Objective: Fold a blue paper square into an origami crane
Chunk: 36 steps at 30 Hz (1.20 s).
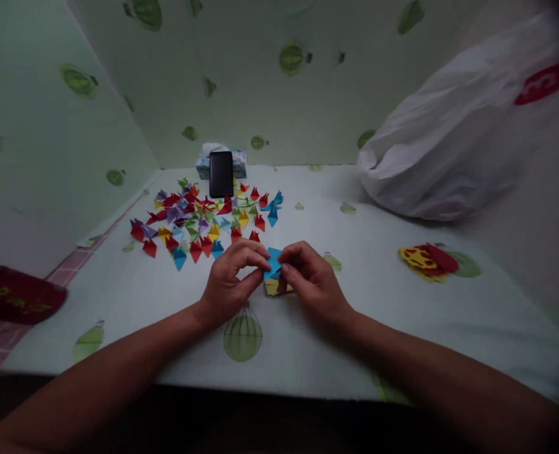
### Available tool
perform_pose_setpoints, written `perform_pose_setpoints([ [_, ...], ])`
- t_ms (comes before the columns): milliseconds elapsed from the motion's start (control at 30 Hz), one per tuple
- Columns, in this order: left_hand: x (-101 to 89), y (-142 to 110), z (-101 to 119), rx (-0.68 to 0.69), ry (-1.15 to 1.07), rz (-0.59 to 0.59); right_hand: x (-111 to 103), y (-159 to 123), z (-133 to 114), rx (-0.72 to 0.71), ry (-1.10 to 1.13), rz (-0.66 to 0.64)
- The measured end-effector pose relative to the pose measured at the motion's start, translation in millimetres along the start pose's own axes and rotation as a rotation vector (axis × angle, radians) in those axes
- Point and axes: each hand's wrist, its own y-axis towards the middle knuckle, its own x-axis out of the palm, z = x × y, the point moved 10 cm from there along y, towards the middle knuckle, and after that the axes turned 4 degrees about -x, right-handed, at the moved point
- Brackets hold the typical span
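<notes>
A small blue folded paper (273, 260) is pinched between both my hands just above the table. My left hand (231, 280) grips its left edge with thumb and fingers closed. My right hand (309, 279) holds its right side, fingers curled. Under the hands lies a small stack of square papers (272, 287), yellow showing on top. Beyond them spreads a pile of several folded paper pieces (204, 217) in red, blue, yellow, green and purple.
A black phone (221, 173) leans against a tissue box (240, 165) at the back. A white plastic bag (459, 132) fills the right rear. A red and yellow object (426, 260) lies at right, a dark red pouch (17, 295) at far left.
</notes>
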Motion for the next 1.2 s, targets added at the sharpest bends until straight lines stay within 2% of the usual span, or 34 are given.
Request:
perform_pose_setpoints([
  [167, 0.5, -0.3, 3.3, 0.044, 0.064, -0.006, 6.6, -3.1, 19.4, 0.220, 0.224, -0.022],
  [300, 2.4, -0.2, 0.6, 0.002, 0.066, -0.023, 12.7, -5.5, 31.4, 0.321, 0.329, -0.060],
  [533, 4.9, -2.1, -16.1, -0.168, -0.085, -0.025, 14.8, -5.6, 36.4, 0.362, 0.421, -0.060],
  [767, 5.9, 1.3, -5.1, -0.058, -0.008, -0.060, 20.6, -6.9, 38.2, 0.391, 0.501, -0.098],
  [1000, 14.7, 2.2, 1.0, -0.014, -0.011, -0.168, 28.0, -10.1, 44.4, 0.506, 0.559, -0.182],
  [1067, 13.7, 3.4, -2.7, -0.069, -0.036, -0.165, 28.1, -10.1, 45.2, 0.512, 0.559, -0.189],
  [1200, 13.0, 1.7, -26.9, -0.336, -0.180, -0.151, 20.7, -5.3, 40.3, 0.436, 0.490, -0.134],
])
